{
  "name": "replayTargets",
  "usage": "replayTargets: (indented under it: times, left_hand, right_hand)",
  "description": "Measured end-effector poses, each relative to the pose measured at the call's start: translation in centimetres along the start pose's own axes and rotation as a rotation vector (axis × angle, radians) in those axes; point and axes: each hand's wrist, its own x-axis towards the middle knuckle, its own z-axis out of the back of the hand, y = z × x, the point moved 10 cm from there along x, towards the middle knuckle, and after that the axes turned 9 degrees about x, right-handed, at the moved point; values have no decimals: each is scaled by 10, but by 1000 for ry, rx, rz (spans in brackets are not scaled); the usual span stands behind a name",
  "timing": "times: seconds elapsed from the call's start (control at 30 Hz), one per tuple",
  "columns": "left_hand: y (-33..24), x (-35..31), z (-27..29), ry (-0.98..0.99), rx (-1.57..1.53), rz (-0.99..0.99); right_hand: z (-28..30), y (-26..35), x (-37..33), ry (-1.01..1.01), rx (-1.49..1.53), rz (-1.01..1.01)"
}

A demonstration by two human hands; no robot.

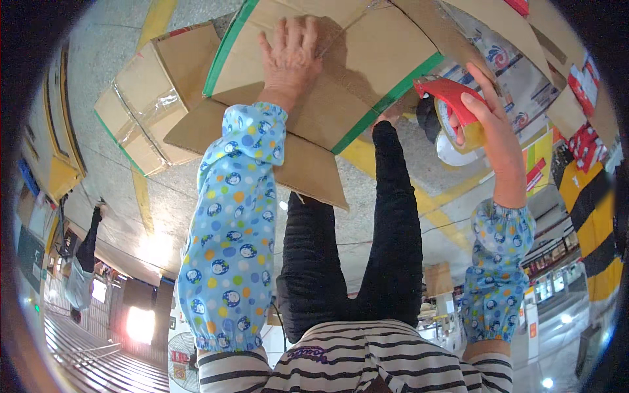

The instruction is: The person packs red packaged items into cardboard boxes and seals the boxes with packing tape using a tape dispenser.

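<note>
Two hands at one cardboard box [341, 72].
Left hand [289, 56] flat, fingers spread, on its flap; right hand [488, 124] beyond the green-taped edge (bare floor beside), clasping a red tape dispenser [452, 105].

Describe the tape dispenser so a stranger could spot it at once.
Start at the big cardboard box with green tape edges, which the left hand presses flat. Just right of it, the right hand grips the tape dispenser: the only red tool, carrying a yellowish tape roll.
</note>
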Motion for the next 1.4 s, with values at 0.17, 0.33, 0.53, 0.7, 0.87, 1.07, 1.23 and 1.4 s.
replayTargets:
  times: [0.17, 0.33, 0.53, 0.7, 0.87, 1.07, 1.23, 1.4]
  left_hand:
    - [-26, -2, 11, -118, 188, -181]
    - [-46, 6, 15, -131, 202, -428]
    - [-46, 96, 31, -58, -310, -466]
    - [-54, 129, 14, 224, -98, -437]
    - [-22, 117, -7, 170, 85, -542]
    - [-23, 93, 13, 97, -8, -571]
    - [-39, 104, 11, -15, 35, -538]
    - [-43, 126, 26, -28, 75, -478]
  right_hand:
    - [-1, 5, 1, -19, 57, 32]
    - [11, 7, 6, 51, 85, 47]
    - [0, 7, 6, 76, 224, 88]
    - [5, 18, 2, 12, 308, 126]
    - [0, 23, 4, 56, 322, 140]
    - [6, 24, -3, 17, 313, 98]
    - [3, 25, -4, 33, 359, 102]
    - [9, 21, 2, 70, 365, 101]
